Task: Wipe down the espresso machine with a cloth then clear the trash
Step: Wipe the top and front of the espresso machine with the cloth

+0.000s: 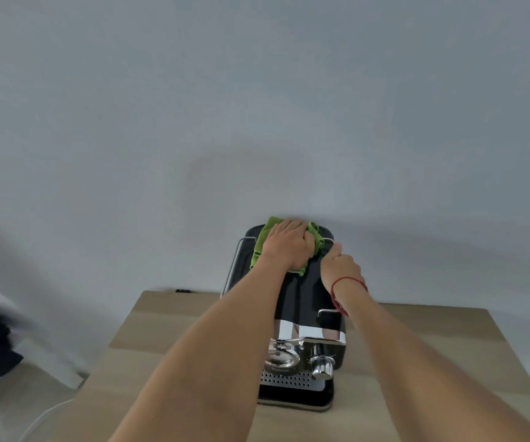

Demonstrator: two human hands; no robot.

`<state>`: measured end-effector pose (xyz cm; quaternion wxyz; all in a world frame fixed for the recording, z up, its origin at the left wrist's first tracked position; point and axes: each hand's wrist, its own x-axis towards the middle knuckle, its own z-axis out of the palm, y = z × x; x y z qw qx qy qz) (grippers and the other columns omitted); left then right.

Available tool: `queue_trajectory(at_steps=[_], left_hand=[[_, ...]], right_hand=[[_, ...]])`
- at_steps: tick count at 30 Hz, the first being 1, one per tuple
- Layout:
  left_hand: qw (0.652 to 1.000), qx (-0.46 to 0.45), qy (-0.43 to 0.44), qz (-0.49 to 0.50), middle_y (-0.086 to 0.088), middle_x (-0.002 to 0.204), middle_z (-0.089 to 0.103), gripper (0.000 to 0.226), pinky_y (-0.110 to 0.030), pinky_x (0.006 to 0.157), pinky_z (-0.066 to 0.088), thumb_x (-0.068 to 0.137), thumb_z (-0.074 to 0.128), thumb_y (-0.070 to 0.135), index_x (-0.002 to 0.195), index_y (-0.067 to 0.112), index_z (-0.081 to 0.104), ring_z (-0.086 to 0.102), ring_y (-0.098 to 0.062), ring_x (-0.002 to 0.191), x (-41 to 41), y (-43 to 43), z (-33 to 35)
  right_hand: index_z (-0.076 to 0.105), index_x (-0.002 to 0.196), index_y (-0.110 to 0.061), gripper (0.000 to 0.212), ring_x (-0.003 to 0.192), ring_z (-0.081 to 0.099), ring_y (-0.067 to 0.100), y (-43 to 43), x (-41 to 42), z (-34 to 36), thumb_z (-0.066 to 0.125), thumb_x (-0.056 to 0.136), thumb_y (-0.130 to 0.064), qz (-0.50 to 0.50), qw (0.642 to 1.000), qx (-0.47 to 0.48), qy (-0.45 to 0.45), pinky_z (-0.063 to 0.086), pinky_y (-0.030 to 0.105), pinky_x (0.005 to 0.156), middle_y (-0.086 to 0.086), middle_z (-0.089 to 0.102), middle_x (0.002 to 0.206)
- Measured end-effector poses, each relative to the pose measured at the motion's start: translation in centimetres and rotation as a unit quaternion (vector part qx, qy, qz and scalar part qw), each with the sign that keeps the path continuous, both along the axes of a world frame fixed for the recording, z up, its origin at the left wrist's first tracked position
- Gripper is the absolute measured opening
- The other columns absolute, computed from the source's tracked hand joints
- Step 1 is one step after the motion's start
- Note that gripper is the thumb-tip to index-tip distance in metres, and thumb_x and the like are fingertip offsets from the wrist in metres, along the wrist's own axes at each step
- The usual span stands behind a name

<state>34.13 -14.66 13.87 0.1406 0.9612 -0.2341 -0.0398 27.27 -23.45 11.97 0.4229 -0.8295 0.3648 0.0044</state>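
On the far left, past the left edge of the counter (168, 317), there is a dark blurry shape and a thin white cord on the floor. They are too blurry to name.

The counter is pale wood. The espresso machine (298, 301) stands in the middle of it, near the back edge, close to the wall. It is black with shiny silver parts and a tray with little holes at the front.

The left hand (289, 245) lies flat on top of the machine, at the back end. Its grip is pressed down on a green cloth (262, 242), with the fingers curled over it. The cloth is bunched up under the palm and sticks out on the left and the far side.

Just to the right, the right hand (341, 266) rests on the right side of the top. Its fingers are curled shut around the edge, so it seems to hold the machine in place. A red string is tied around that wrist.

The step now is the wiping, and it looks like the top is being done. Next, the cloth should slide over the rest of the top, then the sides and the shiny front. The other hand should keep the machine from sliding. No trash shows here, so that part comes later.
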Motion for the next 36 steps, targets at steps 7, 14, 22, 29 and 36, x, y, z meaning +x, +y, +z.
queue_trajectory(at_steps=[7,14,22,29,36], left_hand=[[0.981,0.114,0.075,0.14,-0.02,0.157,0.019,0.065,-0.044,0.117,0.021,0.096,0.014,0.033,0.15,-0.003,0.015,0.021,-0.032,0.144,2.0,1.1,1.4],[0.957,0.169,0.122,0.2,-0.017,0.148,0.04,0.052,-0.04,0.108,0.034,0.093,0.028,0.021,0.141,0.005,0.042,0.043,-0.034,0.131,4.2,2.8,2.2],[0.979,0.127,0.061,0.148,-0.019,0.154,0.026,0.06,-0.049,0.115,0.021,0.097,0.017,0.033,0.149,0.003,0.023,0.027,-0.036,0.141,3.0,1.3,1.5],[0.996,-0.078,0.022,-0.041,-0.012,0.125,0.059,0.039,-0.039,0.103,0.036,0.102,0.023,0.022,0.111,0.004,0.056,0.052,-0.031,0.117,-1.7,-1.1,1.2],[0.985,-0.074,0.148,-0.044,-0.018,0.124,0.059,0.048,-0.045,0.101,0.04,0.101,0.018,0.028,0.112,0.0,0.056,0.053,-0.034,0.117,-1.1,-3.5,2.7]], right_hand=[[0.051,0.131,-0.003,0.068,0.12,0.053,0.034,0.2,-0.4,0.2,0.008,0.102,-0.045,-0.005,1.0,0.017,0.005,0.037,0.041,0.103,0.02,0.055,0.132],[0.05,0.133,-0.003,0.065,0.125,0.049,0.033,0.0,0.0,0.3,0.007,0.103,-0.041,-0.006,1.0,0.019,0.009,0.034,0.04,0.106,0.018,0.053,0.136],[0.05,0.133,-0.002,0.067,0.124,0.05,0.034,0.0,-0.2,0.1,0.008,0.102,-0.043,-0.01,1.0,0.025,0.009,0.036,0.041,0.105,0.019,0.054,0.134],[0.054,0.128,-0.004,0.067,0.12,0.053,0.033,0.2,-0.5,0.5,0.008,0.102,-0.044,-0.016,1.0,0.023,0.001,0.038,0.038,0.1,0.018,0.056,0.131],[0.058,0.122,-0.005,0.065,0.113,0.057,0.031,0.4,-0.6,0.4,0.009,0.102,-0.043,-0.023,0.999,0.027,-0.002,0.041,0.038,0.095,0.016,0.061,0.122]])
